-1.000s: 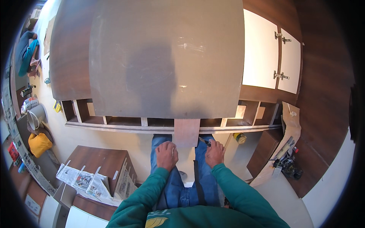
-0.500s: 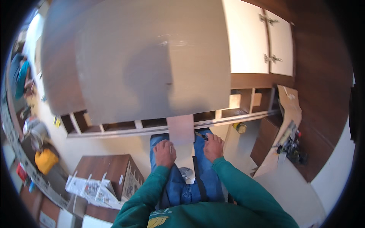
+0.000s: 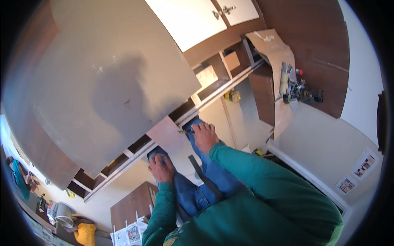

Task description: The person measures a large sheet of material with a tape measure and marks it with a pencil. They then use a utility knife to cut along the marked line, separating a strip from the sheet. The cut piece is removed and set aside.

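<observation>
My right hand point(image 3: 205, 137), over my right thigh, grips a slim dark-handled tool point(image 3: 190, 131). Its tip reaches to the right edge of a flat pinkish sheet piece point(image 3: 166, 133); the exact kind of tool is too small to tell. This piece sticks out toward me from under a large grey panel point(image 3: 102, 82), across a wooden frame rail point(image 3: 223, 88). On my left leg lies my left hand point(image 3: 161, 167), holding nothing, its fingers somewhat apart and bent over the jeans.
Brown cardboard point(image 3: 283, 53) carries a heap of dark tools point(image 3: 305, 92) at the right. White hinged doors point(image 3: 193, 20) lie at the top. A brown box unit point(image 3: 129, 201) stands at lower left, near a yellow cloth point(image 3: 85, 234). Someone in teal point(image 3: 20, 178) is at far left.
My view has turned to the right, so the panel and rail now slant. The right hand keeps the tool by the pinkish piece; the left hand stays on my leg.
</observation>
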Available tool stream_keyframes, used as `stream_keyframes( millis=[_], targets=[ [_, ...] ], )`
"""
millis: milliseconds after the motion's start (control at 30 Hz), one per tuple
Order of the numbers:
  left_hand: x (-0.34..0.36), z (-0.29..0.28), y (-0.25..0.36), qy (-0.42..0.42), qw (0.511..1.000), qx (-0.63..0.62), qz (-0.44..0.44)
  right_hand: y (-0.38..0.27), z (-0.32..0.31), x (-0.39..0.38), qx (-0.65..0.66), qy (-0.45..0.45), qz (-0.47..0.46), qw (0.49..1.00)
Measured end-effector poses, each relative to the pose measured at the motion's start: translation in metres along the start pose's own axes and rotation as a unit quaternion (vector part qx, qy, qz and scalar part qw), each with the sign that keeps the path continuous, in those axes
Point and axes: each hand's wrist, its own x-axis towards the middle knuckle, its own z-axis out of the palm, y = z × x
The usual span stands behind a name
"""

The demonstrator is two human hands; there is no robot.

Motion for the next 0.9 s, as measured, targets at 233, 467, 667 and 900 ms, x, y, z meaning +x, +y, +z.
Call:
stream_keyframes(
  millis=[233,467,667,900],
  targets=[
    [0.005,-0.006,-0.008,-0.015,0.999,0.020,0.022,0.001,0.012,-0.010,0.027,-0.012,0.029,0.999],
    [0.009,-0.031,-0.027,-0.034,0.997,0.028,0.058,-0.015,0.045,-0.042,0.083,0.051,0.068,0.993],
    [-0.002,-0.039,-0.050,-0.107,0.991,0.077,0.004,0.002,0.062,-0.042,0.143,0.180,0.199,0.953],
    [-0.018,-0.004,-0.038,-0.155,0.977,0.144,0.015,0.065,0.094,-0.024,0.296,0.265,0.343,0.851]
  ],
)
